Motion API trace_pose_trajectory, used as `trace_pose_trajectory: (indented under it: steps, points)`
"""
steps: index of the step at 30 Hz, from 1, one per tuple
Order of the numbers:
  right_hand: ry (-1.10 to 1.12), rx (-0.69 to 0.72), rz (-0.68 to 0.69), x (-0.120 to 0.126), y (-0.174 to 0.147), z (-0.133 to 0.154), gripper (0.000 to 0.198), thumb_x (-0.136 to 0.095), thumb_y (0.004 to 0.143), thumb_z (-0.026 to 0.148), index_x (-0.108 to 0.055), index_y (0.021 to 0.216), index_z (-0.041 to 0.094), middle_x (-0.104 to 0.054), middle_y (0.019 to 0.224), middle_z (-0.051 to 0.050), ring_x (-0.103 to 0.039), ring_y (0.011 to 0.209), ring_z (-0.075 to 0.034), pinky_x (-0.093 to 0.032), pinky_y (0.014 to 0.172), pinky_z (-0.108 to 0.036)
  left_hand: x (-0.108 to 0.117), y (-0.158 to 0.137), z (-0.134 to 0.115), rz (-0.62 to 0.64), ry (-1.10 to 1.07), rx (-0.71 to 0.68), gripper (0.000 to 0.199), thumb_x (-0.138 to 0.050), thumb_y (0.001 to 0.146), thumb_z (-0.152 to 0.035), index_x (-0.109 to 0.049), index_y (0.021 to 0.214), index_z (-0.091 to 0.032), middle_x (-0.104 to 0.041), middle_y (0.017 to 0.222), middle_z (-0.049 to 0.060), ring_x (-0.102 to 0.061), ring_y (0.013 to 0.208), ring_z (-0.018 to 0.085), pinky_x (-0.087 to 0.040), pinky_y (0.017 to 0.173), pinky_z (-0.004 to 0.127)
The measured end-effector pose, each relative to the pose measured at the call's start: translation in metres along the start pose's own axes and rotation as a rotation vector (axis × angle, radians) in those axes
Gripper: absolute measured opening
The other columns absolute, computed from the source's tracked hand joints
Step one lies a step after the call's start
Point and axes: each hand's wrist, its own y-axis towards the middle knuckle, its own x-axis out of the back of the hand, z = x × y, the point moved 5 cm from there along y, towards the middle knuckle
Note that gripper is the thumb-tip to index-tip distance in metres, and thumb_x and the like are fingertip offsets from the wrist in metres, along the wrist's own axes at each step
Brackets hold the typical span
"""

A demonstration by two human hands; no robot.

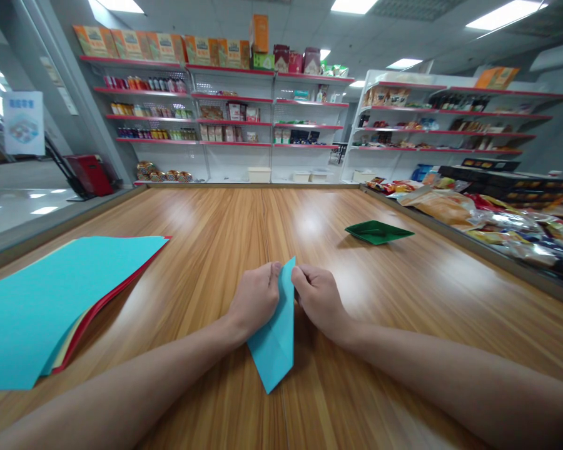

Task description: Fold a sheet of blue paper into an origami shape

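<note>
A folded sheet of light-blue paper (278, 340) is held upright and slightly tilted between my hands, over the middle of the wooden table. Its narrow tip points away from me and its lower corner points toward me. My left hand (257, 295) is closed on the paper's left side, thumb near the upper edge. Pinched at the right edge near the tip is my right hand (321, 300), fingers curled. Farther off to the right lies a green folded paper boat (379, 232). How the blue paper's far side is folded stays hidden.
At the left of the table (206, 250) lies a stack of coloured paper (70, 300), blue on top with red and cream below. Packaged snacks (488, 219) are piled beyond the right edge. Stocked shelves (234, 94) stand behind the table.
</note>
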Motion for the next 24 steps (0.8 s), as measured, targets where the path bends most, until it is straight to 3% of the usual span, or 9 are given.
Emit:
trace_pose_trajectory:
  steps: [14,24]
  points:
    - [-0.022,0.048,0.24,-0.013,-0.012,0.009,0.038,-0.043,0.086,0.028,-0.037,0.05,0.018,-0.041,0.042,0.004,-0.037,0.039,-0.007,-0.026,0.04,-0.019,0.012,0.011,0.012,-0.155,-0.007,0.108,0.041,-0.03,0.094,-0.034,-0.036,0.056,-0.02,-0.043,0.055,-0.001,-0.039,0.051,0.013,-0.025,0.051,0.027]
    - [0.014,0.034,0.473,-0.021,-0.02,0.016,0.038,-0.042,0.085,0.024,-0.041,0.048,0.017,-0.046,0.04,0.003,-0.042,0.037,-0.006,-0.033,0.04,-0.017,0.022,0.021,0.023,-0.235,-0.032,0.122,0.041,-0.031,0.094,-0.035,-0.034,0.055,-0.02,-0.04,0.053,-0.003,-0.036,0.049,0.012,-0.023,0.05,0.027]
